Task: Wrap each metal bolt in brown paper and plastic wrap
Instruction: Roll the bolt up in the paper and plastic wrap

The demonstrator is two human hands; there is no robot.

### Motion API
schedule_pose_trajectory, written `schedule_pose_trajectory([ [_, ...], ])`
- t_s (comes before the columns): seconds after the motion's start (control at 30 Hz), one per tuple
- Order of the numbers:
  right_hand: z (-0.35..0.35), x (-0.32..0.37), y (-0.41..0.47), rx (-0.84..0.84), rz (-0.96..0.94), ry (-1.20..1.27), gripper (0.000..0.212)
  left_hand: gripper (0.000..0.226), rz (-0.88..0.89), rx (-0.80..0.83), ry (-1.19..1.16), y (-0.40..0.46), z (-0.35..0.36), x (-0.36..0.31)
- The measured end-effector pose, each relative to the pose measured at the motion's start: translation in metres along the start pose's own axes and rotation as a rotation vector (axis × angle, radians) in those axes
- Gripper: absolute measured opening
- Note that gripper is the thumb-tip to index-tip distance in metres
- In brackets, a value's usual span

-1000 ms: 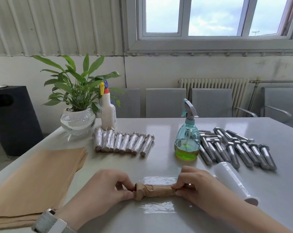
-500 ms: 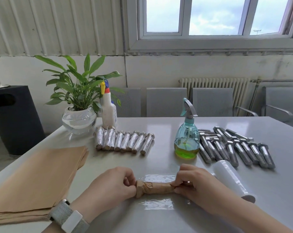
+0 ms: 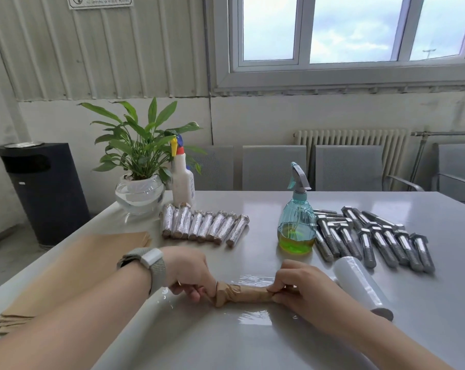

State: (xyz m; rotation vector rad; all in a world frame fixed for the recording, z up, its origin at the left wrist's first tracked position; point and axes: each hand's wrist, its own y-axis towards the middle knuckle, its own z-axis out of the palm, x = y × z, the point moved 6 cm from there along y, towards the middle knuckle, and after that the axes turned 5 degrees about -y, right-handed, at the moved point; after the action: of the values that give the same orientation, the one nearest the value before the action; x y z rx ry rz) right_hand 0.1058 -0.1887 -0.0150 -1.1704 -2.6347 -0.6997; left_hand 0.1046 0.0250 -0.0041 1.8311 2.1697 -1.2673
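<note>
a bolt in brown paper (image 3: pixel 243 293) lies crosswise on a sheet of clear wrap (image 3: pixel 254 317) spread flat on the grey table (image 3: pixel 279 348), close to the near edge. the paper is bunched and twisted at its left end. the left hand (image 3: pixel 190 273) pinches that twisted end, fingers curled under and round it, a grey watch (image 3: pixel 148 263) on the wrist. the right hand (image 3: pixel 302 288) holds the other end, fingertips curled onto the paper there. both hands sit low on the table, the bundle between them.

just right of the right hand lies the wrap roll (image 3: pixel 362 285), pointing toward the near right corner. beyond it a heap of bare bolts (image 3: pixel 372 236) lies in rough rows. a green spray bottle (image 3: pixel 296 222) stands just left of the bolts, part full of green liquid. farther left, a row of finished bundles (image 3: pixel 203 225) lies side by side, shiny under their wrap. behind them stand a white bottle (image 3: pixel 182 180) and a plant (image 3: pixel 142 153) in a glass bowl. a stack of brown sheets (image 3: pixel 74 273) lies at the left edge, partly under the left forearm.

past the table are grey chairs (image 3: pixel 274 166), a radiator (image 3: pixel 351 141), a black bin (image 3: pixel 43 190) and a window (image 3: pixel 354 30).
</note>
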Motion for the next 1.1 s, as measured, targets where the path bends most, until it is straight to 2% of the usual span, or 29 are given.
schedule_pose_trajectory([
  [0.13, 0.0, -0.001, 0.001, 0.006, -0.006, 0.004, 0.002, 0.009, 0.063, -0.111, -0.097, -0.001, 0.004, -0.001],
  [0.23, -0.001, -0.001, 0.001, 0.004, -0.006, 0.023, 0.003, 0.004, 0.081, -0.136, -0.337, -0.002, 0.006, 0.008],
  [0.37, -0.001, -0.001, 0.001, -0.002, 0.001, 0.029, 0.004, 0.016, 0.067, -0.076, -0.751, -0.009, 0.008, 0.02],
  [0.47, -0.001, -0.001, 0.001, -0.002, 0.012, 0.032, 0.002, 0.014, 0.085, -0.099, -0.943, -0.014, 0.013, 0.031],
  [0.57, -0.003, 0.0, 0.0, 0.0, 0.025, 0.041, 0.002, 0.015, 0.15, -0.219, -1.091, -0.014, 0.023, 0.04],
  [0.63, -0.003, 0.001, 0.001, 0.004, 0.027, 0.032, 0.002, 0.007, 0.209, -0.347, -1.117, -0.014, 0.03, 0.042],
  [0.73, -0.002, 0.002, 0.001, 0.008, 0.032, 0.027, 0.002, 0.01, 0.288, -0.489, -1.094, -0.016, 0.042, 0.044],
  [0.83, -0.002, 0.002, 0.001, 0.013, 0.038, 0.037, 0.002, 0.013, 0.326, -0.664, -0.901, -0.019, 0.049, 0.045],
  [0.93, -0.002, 0.002, 0.002, 0.015, 0.04, 0.022, 0.001, 0.014, 0.378, -0.841, -0.643, -0.029, 0.049, 0.037],
  [1.03, -0.002, 0.001, 0.003, 0.018, 0.043, 0.014, 0.002, 0.014, 0.467, -0.981, -0.289, -0.043, 0.046, 0.023],
  [1.1, -0.002, 0.002, 0.003, 0.02, 0.042, 0.011, 0.002, 0.018, 0.441, -1.032, -0.042, -0.048, 0.048, 0.016],
])
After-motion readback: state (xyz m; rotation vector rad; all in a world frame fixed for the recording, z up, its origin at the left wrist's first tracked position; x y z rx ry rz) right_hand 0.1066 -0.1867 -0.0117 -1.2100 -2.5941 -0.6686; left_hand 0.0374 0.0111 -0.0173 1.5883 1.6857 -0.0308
